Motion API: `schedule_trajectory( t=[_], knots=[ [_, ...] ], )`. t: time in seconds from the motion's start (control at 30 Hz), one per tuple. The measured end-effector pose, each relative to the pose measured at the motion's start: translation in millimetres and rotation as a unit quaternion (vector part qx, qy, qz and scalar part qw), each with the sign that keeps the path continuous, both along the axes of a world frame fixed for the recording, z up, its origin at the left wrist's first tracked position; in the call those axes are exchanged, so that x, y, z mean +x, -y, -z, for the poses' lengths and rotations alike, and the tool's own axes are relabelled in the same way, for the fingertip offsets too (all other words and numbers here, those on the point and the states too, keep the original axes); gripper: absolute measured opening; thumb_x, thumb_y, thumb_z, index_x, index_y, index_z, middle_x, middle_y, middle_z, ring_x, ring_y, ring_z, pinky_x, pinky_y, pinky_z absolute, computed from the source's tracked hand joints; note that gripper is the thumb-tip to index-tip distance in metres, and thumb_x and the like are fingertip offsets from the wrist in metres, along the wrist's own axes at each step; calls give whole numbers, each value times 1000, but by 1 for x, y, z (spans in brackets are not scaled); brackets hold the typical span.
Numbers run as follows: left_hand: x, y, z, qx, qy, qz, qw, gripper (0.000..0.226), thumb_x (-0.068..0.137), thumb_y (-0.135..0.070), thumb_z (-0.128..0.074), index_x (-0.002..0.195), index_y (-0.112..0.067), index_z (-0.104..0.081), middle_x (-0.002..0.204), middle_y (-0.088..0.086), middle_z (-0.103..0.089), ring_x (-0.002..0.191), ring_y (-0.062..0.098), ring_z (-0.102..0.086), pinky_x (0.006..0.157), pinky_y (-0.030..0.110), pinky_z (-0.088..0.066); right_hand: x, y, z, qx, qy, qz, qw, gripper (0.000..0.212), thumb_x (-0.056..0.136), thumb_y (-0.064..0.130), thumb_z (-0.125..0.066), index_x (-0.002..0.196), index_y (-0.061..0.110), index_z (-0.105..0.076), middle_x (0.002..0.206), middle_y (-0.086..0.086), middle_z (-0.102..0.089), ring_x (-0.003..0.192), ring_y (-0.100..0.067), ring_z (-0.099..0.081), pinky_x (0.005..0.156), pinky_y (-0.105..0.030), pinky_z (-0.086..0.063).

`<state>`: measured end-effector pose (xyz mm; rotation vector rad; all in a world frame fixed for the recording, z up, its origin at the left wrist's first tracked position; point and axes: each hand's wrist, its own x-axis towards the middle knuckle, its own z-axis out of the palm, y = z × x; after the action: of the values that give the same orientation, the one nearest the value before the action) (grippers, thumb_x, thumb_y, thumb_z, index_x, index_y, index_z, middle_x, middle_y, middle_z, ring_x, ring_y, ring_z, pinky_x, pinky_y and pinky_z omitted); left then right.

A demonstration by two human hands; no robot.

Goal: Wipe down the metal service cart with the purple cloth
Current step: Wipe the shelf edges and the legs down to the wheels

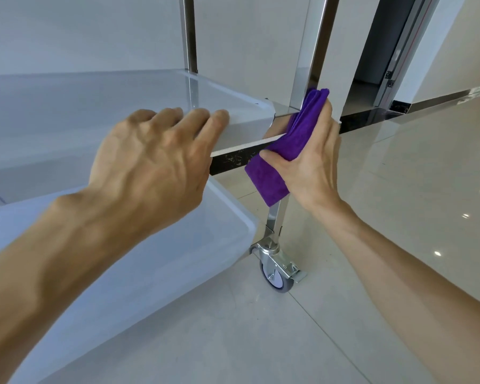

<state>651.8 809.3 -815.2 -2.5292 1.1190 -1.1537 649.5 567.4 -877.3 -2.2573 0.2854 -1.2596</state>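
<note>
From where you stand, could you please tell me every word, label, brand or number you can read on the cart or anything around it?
No readable text anywhere in this view.
Caster wheel: a faint mark on the hub, too small and blurred to read.
Purple cloth: no tag or label showing.
Cart shelf and upright post: bare metal, no sticker or brand visible.
</note>
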Motion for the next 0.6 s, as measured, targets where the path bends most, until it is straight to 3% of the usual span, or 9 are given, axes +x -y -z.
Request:
schedule_trajectory(
  t=[0.1,0.17,0.23,0.33,0.47,0.6],
  knots=[
    [5,1,-1,-6,-3,-3,1000,49,95,-14,-47,143,-14,-38,117,5,-63,94,34,-62,71,43,-43,19,1,3,62,45,-34,997,116,65,34,-89,152,12,-17,137,-3,-35,121,-13,-43,95,-22,-50],
    [9,1,-1,-9,-8,-3,1000,53,93,-10,-50,144,-17,-35,120,3,-62,98,33,-62,73,43,-45,29,-2,12,105,72,-59,990,105,71,28,-87,150,14,-20,137,3,-36,118,-4,-42,89,-8,-46],
    [14,0,-1,-8,-7,-1,1000,59,90,-6,-54,144,-19,-34,122,2,-61,99,33,-62,73,44,-47,33,-5,33,168,60,-74,981,92,74,24,-83,146,17,-26,136,2,-47,118,-8,-50,91,-16,-50],
    [20,-3,-1,-9,9,9,1000,65,84,3,-51,142,-20,-36,124,1,-62,101,33,-63,66,39,-41,27,-5,83,242,-48,-84,965,73,76,20,-82,132,21,-36,118,4,-61,102,-10,-63,83,-26,-58],
    [23,-4,-1,-21,7,22,1000,64,84,4,-46,142,-21,-38,124,2,-62,102,33,-63,65,40,-40,17,-1,120,287,-145,-100,942,56,77,24,-82,118,20,-44,105,4,-65,95,-12,-66,69,-16,-53],
    [22,-4,1,-23,8,18,1000,66,82,4,-50,143,-19,-38,123,4,-63,99,35,-63,63,38,-37,30,2,78,258,-94,-90,957,51,75,29,-84,108,20,-46,93,12,-65,79,10,-61,68,-7,-44]
  ],
)
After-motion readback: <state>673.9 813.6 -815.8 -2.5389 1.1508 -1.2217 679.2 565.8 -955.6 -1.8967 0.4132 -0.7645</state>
